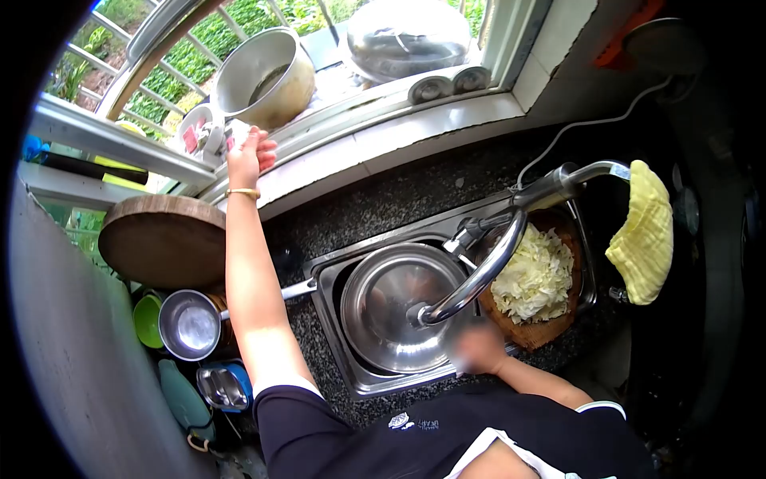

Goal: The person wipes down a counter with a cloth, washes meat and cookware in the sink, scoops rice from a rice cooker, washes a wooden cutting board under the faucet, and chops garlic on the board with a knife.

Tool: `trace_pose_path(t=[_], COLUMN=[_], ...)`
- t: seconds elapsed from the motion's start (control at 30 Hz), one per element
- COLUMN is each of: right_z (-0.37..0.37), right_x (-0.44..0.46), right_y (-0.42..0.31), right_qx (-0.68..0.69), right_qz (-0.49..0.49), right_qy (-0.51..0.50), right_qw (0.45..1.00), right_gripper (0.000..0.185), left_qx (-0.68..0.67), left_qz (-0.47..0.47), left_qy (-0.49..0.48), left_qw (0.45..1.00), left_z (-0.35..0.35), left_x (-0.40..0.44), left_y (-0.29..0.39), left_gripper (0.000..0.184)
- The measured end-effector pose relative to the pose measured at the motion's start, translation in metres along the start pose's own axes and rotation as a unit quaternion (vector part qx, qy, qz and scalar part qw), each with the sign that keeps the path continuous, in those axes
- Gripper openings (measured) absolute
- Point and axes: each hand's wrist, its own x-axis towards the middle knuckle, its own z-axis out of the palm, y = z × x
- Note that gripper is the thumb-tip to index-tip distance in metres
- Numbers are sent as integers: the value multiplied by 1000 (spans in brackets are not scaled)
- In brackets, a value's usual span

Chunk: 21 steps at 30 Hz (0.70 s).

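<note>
My left hand reaches up to the window sill, its fingers curled beside a white cup with pinkish items; what it grips, if anything, is too small to name. Low at the sink's front edge, my right hand is partly blurred, next to a steel pan lying in the left basin. The pan's handle points left. A curved faucet hangs over the pan. Shredded cabbage lies on a brown board or tray over the right basin.
A large pot and a domed steel vessel stand outside the window. At left are a round wooden board, a small saucepan and a green bowl. A yellow cloth hangs at the right.
</note>
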Motion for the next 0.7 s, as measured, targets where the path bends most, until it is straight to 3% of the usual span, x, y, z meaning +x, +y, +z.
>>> trace_pose_path(t=[0.1, 0.13, 0.17, 0.23, 0.3, 0.33, 0.37, 0.43, 0.5, 0.53, 0.57, 0.6, 0.63, 0.67, 0.7], right_z=[2, 2, 4, -8, -23, -23, -22, -19, -21, -22, -23, -23, -12, 6, 16], right_x=[2, 3, 2, 6, 10, 9, 9, 6, 11, 12, 9, 9, 5, 1, -1], right_y=[0, 0, -2, -6, -11, -12, -12, -13, -8, -9, -12, -13, -11, -2, 2], right_qx=[0, -7, -5, -2, 7, 10, 13, 7, -1, 2, 7, 10, 12, 13, 12], right_qz=[3, 7, 5, -12, -33, -32, -31, -32, -24, -28, -32, -34, -34, -12, 11], right_qy=[-7, -3, -4, 25, 43, 41, 40, 27, 21, 28, 31, 44, 43, 26, 12], right_qw=[1000, 1000, 1000, 1000, 999, 999, 999, 999, 999, 999, 999, 998, 998, 1000, 1000], right_gripper=[17, 17, 17, 18, 19, 21, 22, 24, 25, 26, 27, 27, 27, 27, 26], left_qx=[318, 454, 663, 740, 778, 767, 791, 776, 658, 609, 620, 546, 575, 548, 488], left_qz=[-113, -100, -5, -87, -8, 88, 145, 99, 226, 298, 302, 422, 455, 500, 483], left_qy=[-143, -136, -72, -69, -77, -90, -117, -161, -107, -74, -13, 71, 132, 173, 175], left_qw=[930, 875, 745, 663, 624, 629, 582, 602, 710, 731, 724, 720, 667, 647, 705], left_z=[-21, -29, -29, -17, -28, -42, -57, -47, -16, -5, 2, 10, 18, 19, 20], left_x=[-79, -96, -116, -147, -155, -150, -137, -135, -152, -152, -145, -135, -124, -100, -78], left_y=[-5, -23, -37, -39, -66, -96, -129, -112, -50, -27, -10, 9, 33, 48, 61], left_gripper=[46, 46, 45, 74, 90, 93, 88, 80, 67, 70, 68, 63, 62, 63, 66])
